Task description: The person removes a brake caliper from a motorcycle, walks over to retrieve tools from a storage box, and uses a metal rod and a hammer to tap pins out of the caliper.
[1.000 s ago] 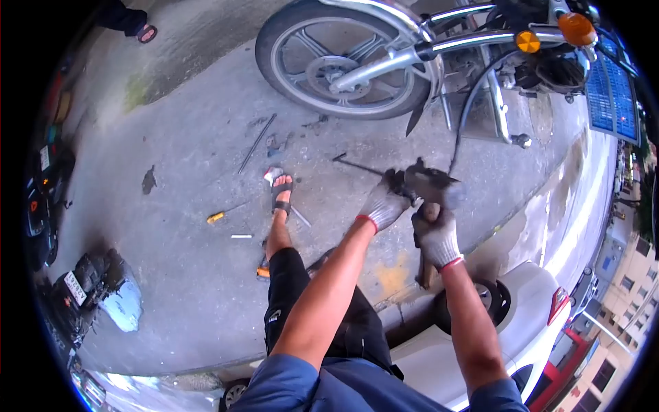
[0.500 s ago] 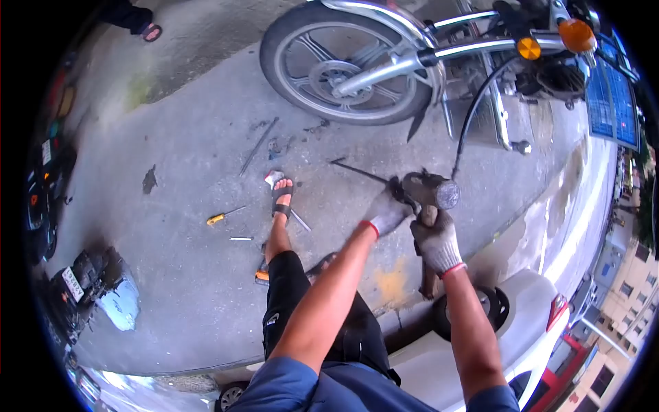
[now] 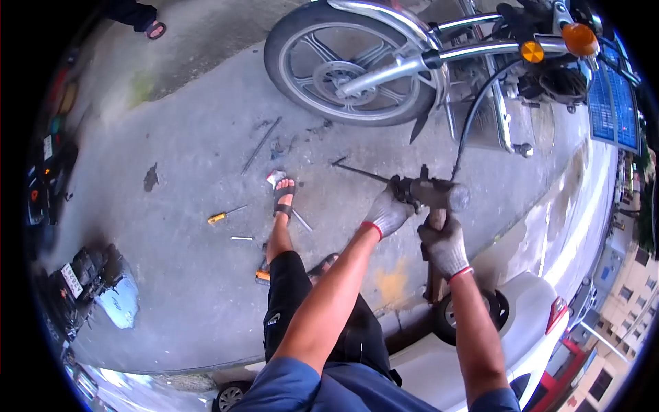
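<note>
My right hand [image 3: 445, 244], in a grey-white glove with a red cuff, is wrapped round the handle of a hammer [image 3: 449, 196]. The hammer's large round head is beside a dark metal part [image 3: 425, 172] joined to a black hose. My left hand [image 3: 388, 211], gloved the same way, is closed on a thin dark rod with a bent tip [image 3: 362, 170] near that part. The fingertips and exact contact are partly hidden. Behind, the motorcycle's front wheel [image 3: 353, 69] stands on the concrete.
A yellow-handled screwdriver [image 3: 217, 218], a long rod [image 3: 261, 145] and an orange-and-black tool [image 3: 262, 275] lie near my feet. A white car [image 3: 473, 350] is at the lower right. Parked scooters [image 3: 86, 288] line the left. Another person's foot [image 3: 156, 29] is at the top left.
The hammer head has swung slightly about the metal part and now sits a little farther right. Both hands keep their grips. The view has shifted slightly.
</note>
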`<state>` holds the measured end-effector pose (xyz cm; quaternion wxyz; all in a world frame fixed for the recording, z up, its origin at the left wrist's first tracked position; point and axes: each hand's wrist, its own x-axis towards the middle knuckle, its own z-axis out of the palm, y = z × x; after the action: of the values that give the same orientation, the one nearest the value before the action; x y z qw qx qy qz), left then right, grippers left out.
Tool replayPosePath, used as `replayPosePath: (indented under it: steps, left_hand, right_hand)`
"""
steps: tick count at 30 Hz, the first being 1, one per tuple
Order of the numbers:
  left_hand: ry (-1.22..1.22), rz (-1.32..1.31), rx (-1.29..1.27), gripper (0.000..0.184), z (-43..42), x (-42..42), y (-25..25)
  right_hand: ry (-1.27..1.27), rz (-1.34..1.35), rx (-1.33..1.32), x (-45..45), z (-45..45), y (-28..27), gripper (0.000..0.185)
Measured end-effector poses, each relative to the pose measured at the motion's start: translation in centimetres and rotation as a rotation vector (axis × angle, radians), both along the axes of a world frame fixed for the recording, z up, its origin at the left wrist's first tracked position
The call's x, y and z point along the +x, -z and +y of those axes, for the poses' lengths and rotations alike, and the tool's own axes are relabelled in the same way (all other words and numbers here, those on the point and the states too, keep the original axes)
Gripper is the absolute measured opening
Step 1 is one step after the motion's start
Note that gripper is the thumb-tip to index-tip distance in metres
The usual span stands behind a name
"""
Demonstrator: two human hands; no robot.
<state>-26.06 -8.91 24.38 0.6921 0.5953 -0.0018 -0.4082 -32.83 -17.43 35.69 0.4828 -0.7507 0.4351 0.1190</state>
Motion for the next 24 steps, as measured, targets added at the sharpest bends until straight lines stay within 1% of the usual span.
replayPosePath:
  steps: [2,3,4,5,6,8,9,10,11,12,13,14,15,17,18,19,20,21,23,24]
  left_hand:
    - [0.167,-0.186,0.081,0.042,-0.8,0.0,1.7]
    - [0.157,-0.193,0.084,0.042,-0.7,0.6,1.5]
    - [0.15,-0.294,0.137,0.039,-0.2,0.5,0.8]
    - [0.147,-0.393,0.189,0.036,0.2,0.2,0.5]
    - [0.145,-0.386,0.194,0.036,0.0,-0.1,1.6]
    - [0.205,-0.591,0.197,0.038,-1.1,-0.3,4.4]
    - [0.21,-0.486,0.195,0.046,-1.1,-0.3,4.2]
    - [0.214,-0.477,0.193,0.046,-0.7,-0.5,3.5]
    - [0.202,-0.269,0.169,0.051,-0.1,-0.5,2.5]
    - [0.183,-0.068,0.136,0.056,0.0,-0.5,1.7]
    - [0.154,-0.035,0.157,0.066,-0.6,-2.0,3.5]
    - [0.161,-0.032,0.142,0.066,-1.7,-4.0,5.5]
    - [0.167,-0.146,0.164,0.071,-2.8,-5.2,7.7]
    - [0.157,-0.206,0.214,0.078,-1.6,-3.3,5.0]
    - [0.152,-0.235,0.24,0.081,-0.9,-2.2,3.5]
    - [0.17,-0.139,0.225,0.081,0.6,-0.3,0.5]
    - [0.187,-0.043,0.205,0.08,1.2,0.7,-0.7]
    - [0.103,-0.163,0.207,0.077,0.9,0.4,-0.3]
    - [0.126,-0.11,0.235,0.079,0.5,-0.3,0.8]
    - [0.161,-0.062,0.27,0.08,0.6,-0.7,1.0]
  right_hand:
    - [-0.041,0.021,-0.03,-0.5,-0.7,-1.8,0.014]
    - [-0.016,-0.083,-0.059,-0.2,-0.6,-3.0,0.012]
    - [0.016,-0.171,-0.081,-0.2,-0.1,-4.7,0.01]
    - [0.041,-0.13,-0.102,0.3,0.6,-7.1,0.008]
    - [0.061,-0.094,-0.124,0.9,1.2,-8.7,0.007]
    - [0.107,-0.199,-0.129,0.8,2.0,-8.5,0.008]
    - [-0.143,-0.229,-0.248,-0.2,1.0,-5.4,0.008]
    - [-0.391,-0.255,-0.368,-1.8,-0.3,-1.2,0.009]
    - [-0.225,-0.134,-0.183,-1.1,0.2,1.9,0.009]
    - [-0.29,-0.172,-0.215,-0.9,-0.5,2.0,0.01]
    - [-0.162,-0.063,-0.097,1.0,0.0,1.1,0.01]
    - [-0.008,0.064,0.01,1.6,0.7,-0.3,0.009]
    - [-0.018,0.067,-0.002,1.2,0.0,0.3,0.009]
    - [-0.091,-0.028,-0.205,0.2,-1.4,3.3,0.011]
    - [-0.095,-0.148,-0.254,0.7,-1.0,3.3,0.016]
    - [-0.048,-0.154,-0.199,1.4,-0.5,2.9,0.017]
    - [-0.002,-0.16,-0.15,2.1,-0.1,2.5,0.018]
    - [-0.012,-0.148,-0.159,2.7,0.0,2.6,0.018]
    - [0.019,0.032,-0.16,3.9,0.1,3.5,0.026]
    - [0.008,0.054,-0.169,4.2,0.3,3.9,0.026]
